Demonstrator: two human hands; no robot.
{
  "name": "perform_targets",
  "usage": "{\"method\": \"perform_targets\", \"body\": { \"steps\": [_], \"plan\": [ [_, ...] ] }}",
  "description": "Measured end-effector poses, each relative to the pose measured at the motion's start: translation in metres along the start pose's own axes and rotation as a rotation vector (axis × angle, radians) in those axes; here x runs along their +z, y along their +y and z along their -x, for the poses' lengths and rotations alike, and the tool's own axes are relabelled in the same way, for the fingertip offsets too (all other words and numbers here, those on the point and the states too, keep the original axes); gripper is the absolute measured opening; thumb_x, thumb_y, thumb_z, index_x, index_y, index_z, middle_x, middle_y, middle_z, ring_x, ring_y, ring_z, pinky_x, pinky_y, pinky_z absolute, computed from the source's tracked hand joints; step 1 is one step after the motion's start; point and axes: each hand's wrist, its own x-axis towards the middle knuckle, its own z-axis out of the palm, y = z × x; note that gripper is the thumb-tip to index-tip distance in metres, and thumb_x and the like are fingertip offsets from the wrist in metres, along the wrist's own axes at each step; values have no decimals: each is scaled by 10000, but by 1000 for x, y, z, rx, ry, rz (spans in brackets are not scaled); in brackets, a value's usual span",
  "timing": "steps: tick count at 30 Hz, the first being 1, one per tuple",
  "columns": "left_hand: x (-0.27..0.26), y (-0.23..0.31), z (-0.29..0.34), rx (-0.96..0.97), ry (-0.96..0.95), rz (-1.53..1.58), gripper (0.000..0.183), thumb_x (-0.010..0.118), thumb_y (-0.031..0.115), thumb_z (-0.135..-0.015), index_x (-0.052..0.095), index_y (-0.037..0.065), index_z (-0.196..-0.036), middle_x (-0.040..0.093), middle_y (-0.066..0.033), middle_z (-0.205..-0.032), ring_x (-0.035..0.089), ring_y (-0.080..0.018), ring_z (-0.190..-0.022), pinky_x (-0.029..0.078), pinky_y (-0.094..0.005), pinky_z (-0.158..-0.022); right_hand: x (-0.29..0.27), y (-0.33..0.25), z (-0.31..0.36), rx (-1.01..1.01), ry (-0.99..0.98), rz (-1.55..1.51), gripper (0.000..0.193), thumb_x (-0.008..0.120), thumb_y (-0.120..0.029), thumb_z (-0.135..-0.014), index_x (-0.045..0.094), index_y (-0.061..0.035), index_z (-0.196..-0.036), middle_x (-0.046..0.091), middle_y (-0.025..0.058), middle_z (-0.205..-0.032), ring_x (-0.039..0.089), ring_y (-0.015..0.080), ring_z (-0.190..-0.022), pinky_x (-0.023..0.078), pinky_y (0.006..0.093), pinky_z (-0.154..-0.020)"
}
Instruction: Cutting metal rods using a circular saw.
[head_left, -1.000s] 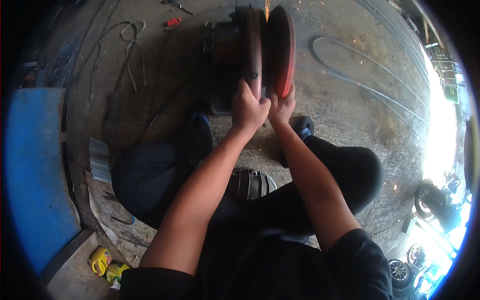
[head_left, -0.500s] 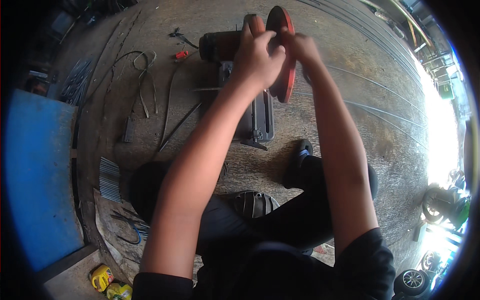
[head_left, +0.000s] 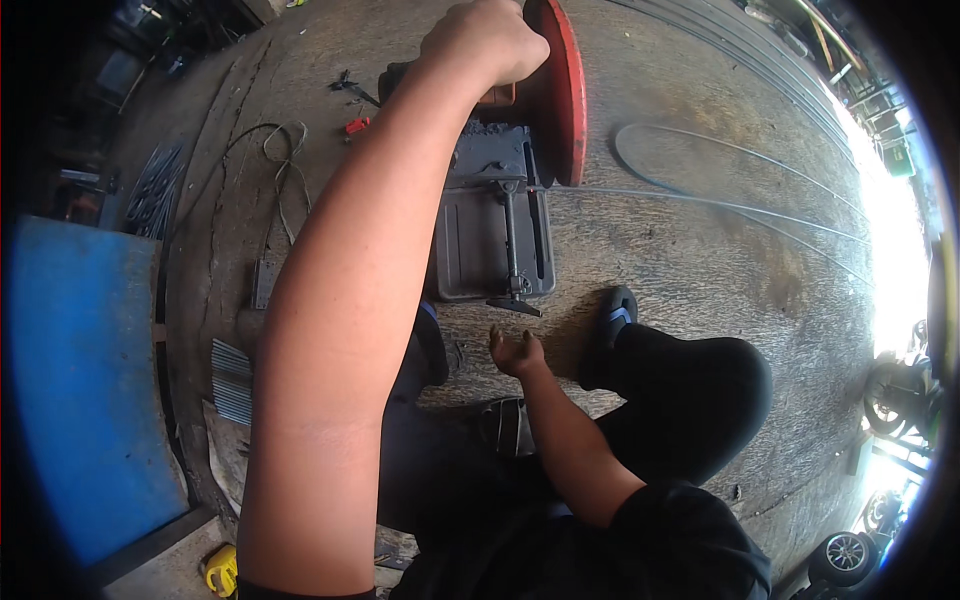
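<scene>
A chop saw (head_left: 490,235) with a dark base and a red-edged round blade guard (head_left: 572,95) stands on the floor in front of me. My left hand (head_left: 490,42) is closed at the saw's upper part, beside the guard; the grip under its fingers is hidden. My right hand (head_left: 517,352) is held low, holding nothing, fingers apart and slightly curled. It is just below the black crank (head_left: 513,307) of the saw's vise screw (head_left: 513,240) and apart from it. A thin metal rod (head_left: 690,200) reaches from the right to the vise area beneath the guard.
More long rods (head_left: 745,75) lie at the far right, and a bent one (head_left: 640,165) loops beside the saw. Left of the saw are a cord (head_left: 285,150), a red plug-like piece (head_left: 357,126) and a bundle of short rods (head_left: 232,378). A blue panel (head_left: 85,370) borders the left.
My right hand has left the guard and dropped to near the vise crank. My left hand stays at the saw's upper part, now higher in view. The view has shifted slightly.
</scene>
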Motion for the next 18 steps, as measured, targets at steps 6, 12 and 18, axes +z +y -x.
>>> {"method": "perform_targets", "body": {
  "steps": [6, 12, 18],
  "plan": [
    [8, 0, 10, -28, 70, 28, 510, 528, 109, -764, 541, 28, -1267, 676, -210, -1023, 660, -274, -985, 496, -392, -865, 49, -3, 16, 230, -487, -150, 313, 499, -237, -894, 523, 38, -1042, 563, 84, -806, 539, 170, -666, 485, 285, -633],
    [31, -10, 3, -24, 185, -22, 336, 550, 111, -755, 593, 38, -1080, 652, -209, -1041, 633, -323, -991, 485, -421, -862, 54, -14, 9, 306, -490, -169, 274, 495, -192, -864, 476, 63, -959, 517, 65, -723, 521, 167, -577, 467, 259, -504],
    [62, -42, 2, 179, 313, -34, 212, 617, 182, -717, 607, 33, -867, 605, -221, -1041, 584, -316, -1051, 482, -407, -854, 49, -35, -4, 445, -439, -341, 241, 472, -175, -902, 468, 63, -940, 476, 78, -686, 460, 151, -464, 453, 238, -427]
  ]
}}
